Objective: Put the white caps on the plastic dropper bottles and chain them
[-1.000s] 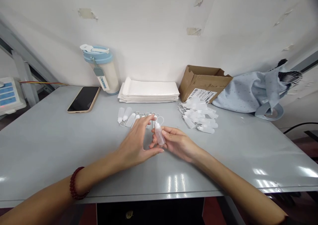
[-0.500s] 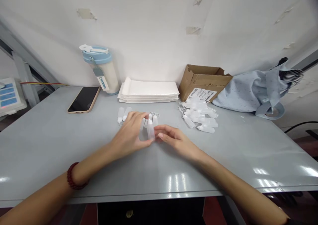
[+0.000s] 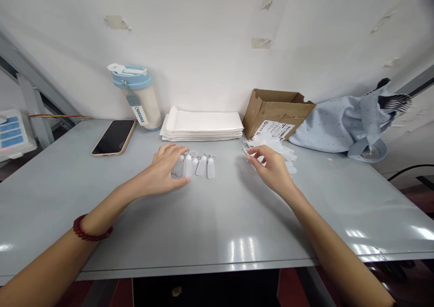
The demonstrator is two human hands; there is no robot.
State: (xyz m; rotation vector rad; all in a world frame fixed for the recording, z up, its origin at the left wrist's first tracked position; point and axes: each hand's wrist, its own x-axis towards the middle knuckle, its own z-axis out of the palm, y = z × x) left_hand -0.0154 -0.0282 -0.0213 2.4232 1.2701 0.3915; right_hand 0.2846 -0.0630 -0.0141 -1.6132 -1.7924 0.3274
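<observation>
Small translucent white plastic tags with narrow tops and thin loops are about both hands. The thumb and finger of my left hand [image 3: 164, 169] span one upright plastic tag [image 3: 187, 166] from end to end, over other tags. Just to the right of it lie more tags, among them a slanted tag [image 3: 201, 167] and a straight one [image 3: 210, 168]. My right hand [image 3: 274, 169] is closed in a pinch at the left edge of a tag pile [image 3: 288, 155], on the loop end of a tag. The hand hides part of this pile.
Behind the tags lies a stack of white padded envelopes [image 3: 205, 121]. An open cardboard box [image 3: 281, 110] and a light blue cloth bag [image 3: 334, 124] stand at back right. At back left are a tumbler [image 3: 145, 101] and a phone [image 3: 114, 137]. The grey table [image 3: 203, 234] meets the wall.
My left hand has shifted left with the tag between its fingers. From beside that hand, my right hand has moved right to the pile and closed into a pinch there.
</observation>
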